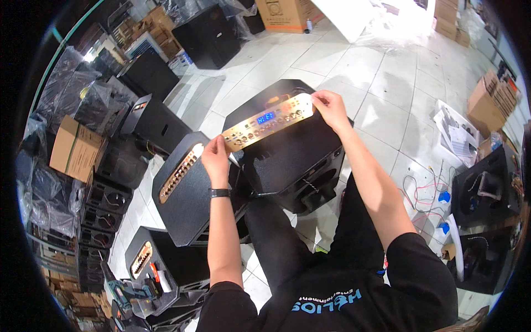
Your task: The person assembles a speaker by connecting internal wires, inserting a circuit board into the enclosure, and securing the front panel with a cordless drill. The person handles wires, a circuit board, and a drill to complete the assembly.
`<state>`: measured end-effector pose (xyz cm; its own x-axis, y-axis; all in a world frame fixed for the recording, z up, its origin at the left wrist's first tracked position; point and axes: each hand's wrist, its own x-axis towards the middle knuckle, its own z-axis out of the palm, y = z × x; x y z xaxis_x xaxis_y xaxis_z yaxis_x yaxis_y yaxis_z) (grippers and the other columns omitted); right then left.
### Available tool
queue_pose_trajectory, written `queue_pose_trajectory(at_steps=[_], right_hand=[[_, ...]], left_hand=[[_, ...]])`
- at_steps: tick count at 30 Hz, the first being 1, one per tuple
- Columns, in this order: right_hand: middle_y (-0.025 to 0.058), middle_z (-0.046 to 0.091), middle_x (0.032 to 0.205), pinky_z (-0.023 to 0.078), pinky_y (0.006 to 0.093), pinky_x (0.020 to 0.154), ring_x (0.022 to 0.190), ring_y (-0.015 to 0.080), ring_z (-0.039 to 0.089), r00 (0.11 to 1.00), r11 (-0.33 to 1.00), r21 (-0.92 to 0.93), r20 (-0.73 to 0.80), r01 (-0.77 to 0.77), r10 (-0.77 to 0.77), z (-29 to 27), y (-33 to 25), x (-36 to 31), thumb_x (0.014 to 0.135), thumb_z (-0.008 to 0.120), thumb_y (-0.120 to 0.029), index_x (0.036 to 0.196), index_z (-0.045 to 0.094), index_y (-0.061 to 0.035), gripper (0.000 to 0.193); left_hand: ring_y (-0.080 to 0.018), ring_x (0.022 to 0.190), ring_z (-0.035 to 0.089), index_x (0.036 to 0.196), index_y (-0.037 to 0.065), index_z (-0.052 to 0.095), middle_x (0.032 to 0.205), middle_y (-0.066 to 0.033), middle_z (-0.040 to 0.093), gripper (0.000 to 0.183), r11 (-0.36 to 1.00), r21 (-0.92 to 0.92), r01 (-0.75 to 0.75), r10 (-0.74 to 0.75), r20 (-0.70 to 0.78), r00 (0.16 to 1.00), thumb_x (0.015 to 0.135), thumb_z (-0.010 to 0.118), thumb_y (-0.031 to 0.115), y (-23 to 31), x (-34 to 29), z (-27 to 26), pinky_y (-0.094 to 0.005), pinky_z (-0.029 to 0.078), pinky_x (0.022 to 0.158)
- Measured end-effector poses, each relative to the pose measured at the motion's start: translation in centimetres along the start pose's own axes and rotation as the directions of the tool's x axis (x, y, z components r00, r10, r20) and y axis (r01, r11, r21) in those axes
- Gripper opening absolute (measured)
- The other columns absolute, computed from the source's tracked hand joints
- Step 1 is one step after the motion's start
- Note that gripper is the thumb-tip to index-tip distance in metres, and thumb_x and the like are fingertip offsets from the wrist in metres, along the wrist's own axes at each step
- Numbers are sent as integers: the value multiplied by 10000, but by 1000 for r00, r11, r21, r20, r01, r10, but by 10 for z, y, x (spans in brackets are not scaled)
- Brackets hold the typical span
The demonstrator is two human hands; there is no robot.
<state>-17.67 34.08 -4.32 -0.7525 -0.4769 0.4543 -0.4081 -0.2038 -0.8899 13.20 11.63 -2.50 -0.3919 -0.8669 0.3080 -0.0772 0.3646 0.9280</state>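
Gold panel: the long gold-coloured control panel (pixel 251 135) with round knobs and a lit blue display (pixel 266 118) is held above the black, textured speaker cabinet (pixel 290 157), tilted, its right end higher in the view.
Left hand: the left hand (pixel 214 161) has its fingers pinching the left end of the panel; a black band (pixel 219 192) is around the wrist.
Right hand: the right hand (pixel 331 108) has its fingers pinching the panel at its right end.
Left neighbour cabinet: a second black cabinet (pixel 191 207) stands just beside the first, with a similar gold strip (pixel 181 172) set in its top.
Lower left: a teal and black power drill (pixel 125 293) is near a third black cabinet (pixel 182 252).
Floor at right: red and dark wires (pixel 421 191) lie loosely on the pale tiles (pixel 381 119).
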Motion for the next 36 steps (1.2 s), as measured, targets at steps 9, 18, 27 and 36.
queue_pose_trajectory(at_steps=[9,18,27,36], right_hand=[[148,786,890,565,354,813,849,243,749,994,964,-252,44,-84,98,16,-35,96,873,765,-267,960,814,-29,259],[136,792,869,575,386,784,815,269,753,982,922,-351,36,-163,187,32,-44,126,786,790,-301,883,842,-112,218],[170,789,1050,566,396,906,975,277,749,981,935,-332,99,-123,164,19,-54,121,880,775,-319,1079,806,-24,357],[146,642,959,551,382,792,834,246,650,927,981,-104,-355,-165,119,-2,-59,-128,854,832,-265,1265,508,45,608]], left_hand=[[-316,863,766,1226,-60,668,918,-188,772,890,705,628,-329,99,373,923,709,889,629,97,18,8,-396,598,769],[-351,828,731,895,37,673,859,-155,725,605,209,838,-504,191,470,861,684,881,564,113,4,39,-448,597,731],[-273,771,764,1050,36,734,846,-149,765,530,610,588,-532,395,356,847,662,882,365,67,33,33,-379,593,749],[-322,719,741,1025,74,703,783,-118,745,567,518,605,-605,554,301,776,650,914,445,46,19,26,-430,583,691]])
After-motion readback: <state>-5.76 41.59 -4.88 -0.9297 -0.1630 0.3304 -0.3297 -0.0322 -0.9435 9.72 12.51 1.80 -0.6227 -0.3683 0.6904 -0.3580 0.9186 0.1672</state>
